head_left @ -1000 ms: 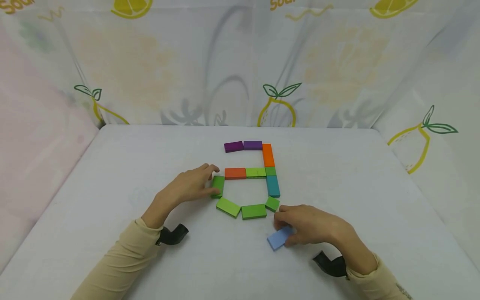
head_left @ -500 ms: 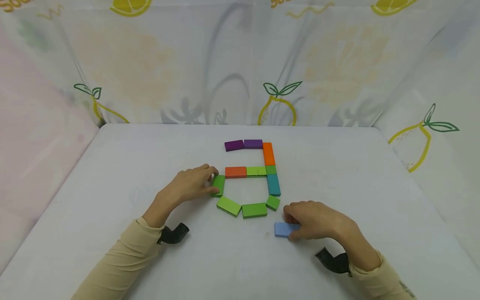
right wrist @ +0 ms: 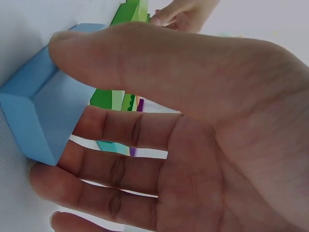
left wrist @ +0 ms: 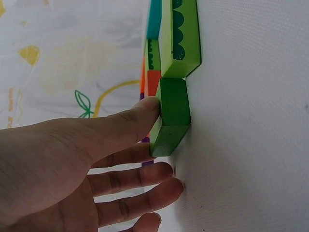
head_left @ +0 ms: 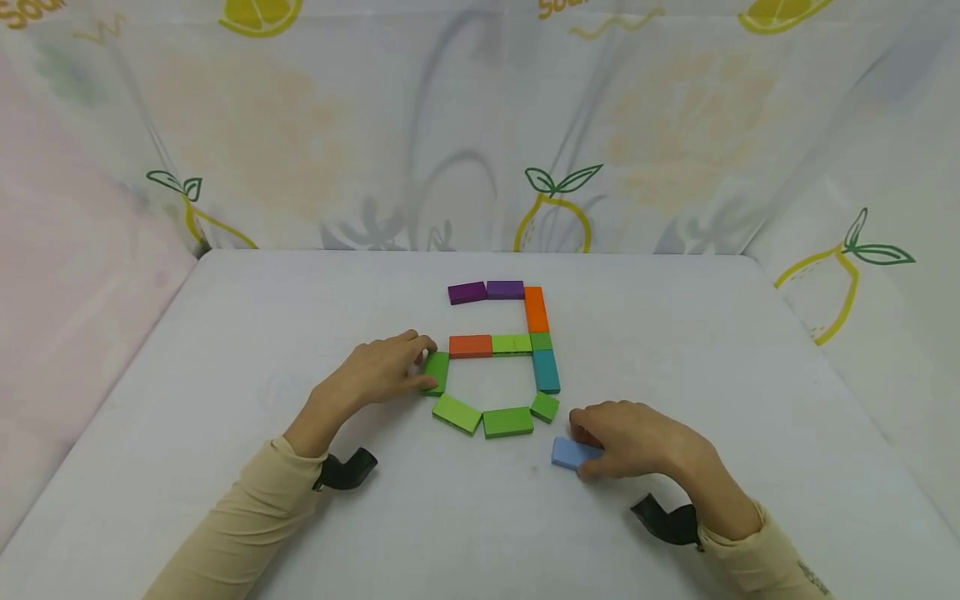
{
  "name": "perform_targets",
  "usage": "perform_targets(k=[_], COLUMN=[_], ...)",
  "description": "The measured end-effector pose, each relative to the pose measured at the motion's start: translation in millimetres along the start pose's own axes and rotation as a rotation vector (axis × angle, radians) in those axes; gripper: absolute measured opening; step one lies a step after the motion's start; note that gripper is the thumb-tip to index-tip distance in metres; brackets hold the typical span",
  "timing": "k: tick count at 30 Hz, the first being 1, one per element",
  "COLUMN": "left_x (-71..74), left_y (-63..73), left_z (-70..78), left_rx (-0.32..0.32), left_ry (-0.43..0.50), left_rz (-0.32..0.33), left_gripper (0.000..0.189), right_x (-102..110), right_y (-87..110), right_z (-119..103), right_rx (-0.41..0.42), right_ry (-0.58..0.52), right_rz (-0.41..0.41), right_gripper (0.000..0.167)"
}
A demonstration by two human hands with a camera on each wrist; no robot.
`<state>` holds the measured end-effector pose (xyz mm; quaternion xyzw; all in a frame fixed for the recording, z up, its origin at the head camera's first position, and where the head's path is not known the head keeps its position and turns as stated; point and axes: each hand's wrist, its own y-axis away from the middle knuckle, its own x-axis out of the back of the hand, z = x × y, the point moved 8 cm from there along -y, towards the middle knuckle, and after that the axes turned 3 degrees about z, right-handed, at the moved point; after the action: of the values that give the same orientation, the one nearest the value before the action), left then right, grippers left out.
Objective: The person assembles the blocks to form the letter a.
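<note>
Flat coloured blocks form a figure on the white table. At its left side, my left hand (head_left: 382, 367) has its thumb and index finger at either end of a green block (head_left: 437, 372), pinching it. The left wrist view has that thumb on the face of the green block (left wrist: 174, 101), the other fingers spread beside it. To the lower right of the figure, my right hand (head_left: 637, 440) holds a light blue block (head_left: 572, 452) between thumb and fingers, apart from the rest. In the right wrist view the light blue block (right wrist: 53, 101) stands against the tabletop, thumb across its upper side.
The figure also has purple blocks (head_left: 506, 290), orange (head_left: 536, 310), red-orange (head_left: 470, 347), teal (head_left: 546, 371) and several greens, including a small green block (head_left: 544, 407) near my right hand. Behind the table (head_left: 300, 283) hangs a lemon-print cloth (head_left: 450, 125).
My right hand has shifted slightly right and away from me with the light blue block, turning it from a slant to nearly sideways. The left hand and the figure keep their places.
</note>
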<state>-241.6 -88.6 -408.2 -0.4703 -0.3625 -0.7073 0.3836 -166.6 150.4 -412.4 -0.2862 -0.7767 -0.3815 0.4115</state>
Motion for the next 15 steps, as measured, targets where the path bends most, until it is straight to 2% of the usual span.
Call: perform_targets(k=[15], left_x=[-2.3], left_y=[0.2], left_z=[-2.2], left_rx=[0.009], left_ry=[0.022], left_rz=[-0.003], left_gripper=[0.050], right_x=[7.7], right_y=[1.0], right_z=[8.3], right_rx=[-0.029], right_ry=[0.027], right_rz=[0.041], right_gripper=[0.024])
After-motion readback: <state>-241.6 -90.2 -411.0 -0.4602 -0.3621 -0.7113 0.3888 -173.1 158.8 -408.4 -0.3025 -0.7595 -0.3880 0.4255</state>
